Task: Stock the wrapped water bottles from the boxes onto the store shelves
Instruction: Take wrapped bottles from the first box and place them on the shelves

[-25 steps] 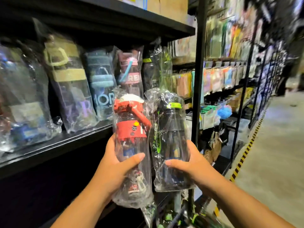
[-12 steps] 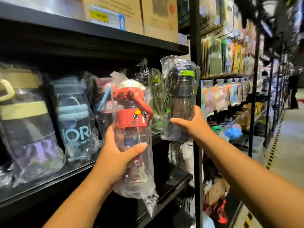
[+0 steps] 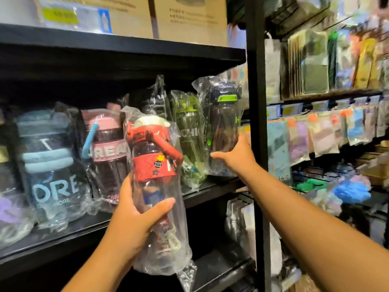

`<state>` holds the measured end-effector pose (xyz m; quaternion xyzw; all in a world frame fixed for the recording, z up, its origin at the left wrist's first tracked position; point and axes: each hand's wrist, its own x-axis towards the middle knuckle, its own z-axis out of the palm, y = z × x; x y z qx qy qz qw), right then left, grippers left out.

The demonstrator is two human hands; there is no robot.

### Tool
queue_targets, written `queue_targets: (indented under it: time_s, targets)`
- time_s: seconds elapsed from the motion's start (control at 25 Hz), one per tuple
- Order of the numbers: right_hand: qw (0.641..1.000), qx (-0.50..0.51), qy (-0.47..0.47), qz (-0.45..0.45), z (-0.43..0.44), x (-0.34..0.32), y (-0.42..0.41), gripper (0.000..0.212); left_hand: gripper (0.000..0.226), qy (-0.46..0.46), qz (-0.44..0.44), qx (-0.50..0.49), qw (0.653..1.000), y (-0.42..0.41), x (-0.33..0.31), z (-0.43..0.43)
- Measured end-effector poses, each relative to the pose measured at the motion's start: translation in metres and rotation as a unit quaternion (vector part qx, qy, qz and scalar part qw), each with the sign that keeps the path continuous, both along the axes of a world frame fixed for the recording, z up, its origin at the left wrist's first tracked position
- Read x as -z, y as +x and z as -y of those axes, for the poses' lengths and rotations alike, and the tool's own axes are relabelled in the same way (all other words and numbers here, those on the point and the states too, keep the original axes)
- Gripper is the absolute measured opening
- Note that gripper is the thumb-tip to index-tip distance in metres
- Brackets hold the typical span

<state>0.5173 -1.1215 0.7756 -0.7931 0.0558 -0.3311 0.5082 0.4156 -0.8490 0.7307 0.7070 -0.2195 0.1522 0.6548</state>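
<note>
Two wrapped bottles in your hands, one at the shelf's right end.

The dark bottle with the green lid [image 3: 225,127], upright in its clear bag, is at the right end of the middle shelf [image 3: 210,190], just beside a green wrapped bottle [image 3: 187,133] and the black post [image 3: 255,123]; your right hand [image 3: 235,157] grips its lower body, thumb across the front. Your left hand [image 3: 134,220] is curled round the red-lidded bottle [image 3: 154,165], held upright in front of the shelf. Pink [image 3: 107,148] and blue [image 3: 48,165] wrapped bottles stand further left, and cardboard boxes [image 3: 189,17] sit on the shelf above.
</note>
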Motion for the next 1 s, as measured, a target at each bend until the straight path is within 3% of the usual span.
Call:
queue_targets:
  time_s: [0.16,0.48,0.68,0.8,0.88,0.92,1.0]
  targets:
    - [0.999,-0.024,0.012,-0.042,0.013,0.009,0.018,0.120,0.096,0.005,0.002,-0.029,1.000,0.001,0.004,0.012]
    - [0.995,-0.088,0.032,-0.032,0.019,0.031,0.034,0.102,0.083,0.004,-0.010,-0.054,0.998,0.005,0.009,0.033]
    - [0.997,-0.065,-0.011,-0.049,0.014,0.034,0.025,0.109,0.084,0.012,0.001,-0.057,0.998,0.007,0.021,0.042]
    - [0.993,-0.071,0.031,0.091,-0.006,0.060,-0.011,0.087,0.085,0.018,0.003,-0.039,0.999,0.004,0.029,0.046]
    - [0.974,-0.111,0.082,0.179,-0.022,0.096,-0.043,0.065,0.089,0.021,-0.001,-0.031,0.999,0.004,0.041,0.048]
    - [0.967,-0.154,0.102,0.173,-0.029,0.116,-0.058,0.060,0.091,0.020,-0.004,-0.025,0.999,0.004,0.048,0.049]
    - [0.948,-0.274,0.132,0.098,-0.041,0.152,-0.084,0.069,0.095,0.013,-0.012,-0.009,1.000,0.003,0.066,0.053]
